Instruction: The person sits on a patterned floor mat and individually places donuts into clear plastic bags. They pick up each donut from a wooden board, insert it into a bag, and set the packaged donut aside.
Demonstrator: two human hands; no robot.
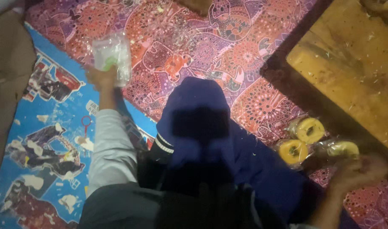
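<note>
Dark blue fabric over lap nearest, fills centre; its lower part lost in shadow. Right hand low at right, blurred, just beside three yellow rolls in clear wrap on patterned red-purple mat; rolls lie left of and above hand, fingers' state cannot tell. Left hand further out, arm in grey sleeve, closed around clear plastic bag with green item inside, bag upright above fist. Wooden board far right, cut off.

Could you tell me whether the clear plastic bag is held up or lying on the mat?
Held up: the left hand grips the plastic bag from below.
</note>
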